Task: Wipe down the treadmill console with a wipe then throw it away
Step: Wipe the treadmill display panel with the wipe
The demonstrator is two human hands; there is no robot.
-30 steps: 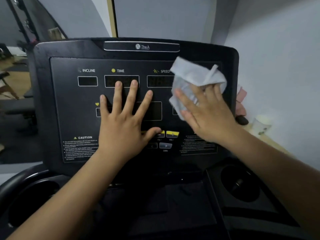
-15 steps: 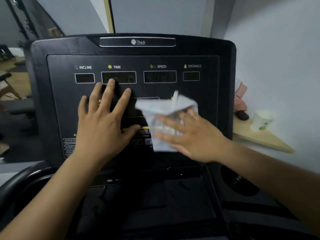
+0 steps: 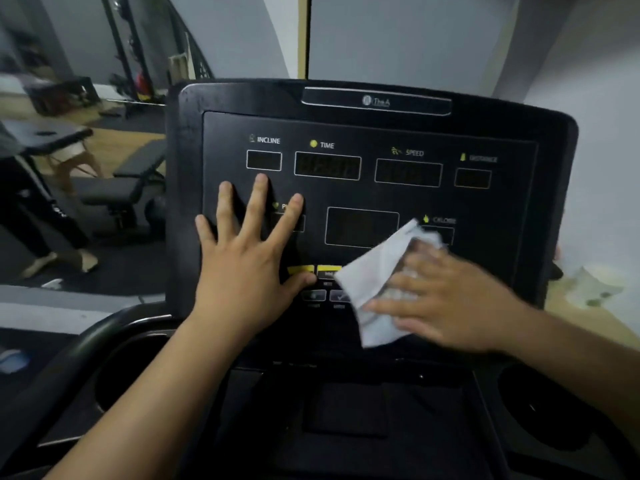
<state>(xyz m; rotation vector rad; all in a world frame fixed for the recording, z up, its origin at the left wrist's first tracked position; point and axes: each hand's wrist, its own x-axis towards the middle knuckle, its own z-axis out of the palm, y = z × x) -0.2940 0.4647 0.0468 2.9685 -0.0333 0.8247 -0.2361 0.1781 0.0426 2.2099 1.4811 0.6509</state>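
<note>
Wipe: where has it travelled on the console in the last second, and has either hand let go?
The right hand swept the wipe down from the SPEED window to the lower buttons, below the CALORIE label. The left hand slid left, fingertips from the TIME window to under the INCLINE window. Unchanged: both hands flat on the console, right one pressing the wipe.

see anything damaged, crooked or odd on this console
Nothing stands out. The console looks intact, its displays dark. The left hand lies flat on the panel's left side, and the right hand presses the wipe near the lower buttons. Only faint pale smudges show on the upper left bezel.
</note>
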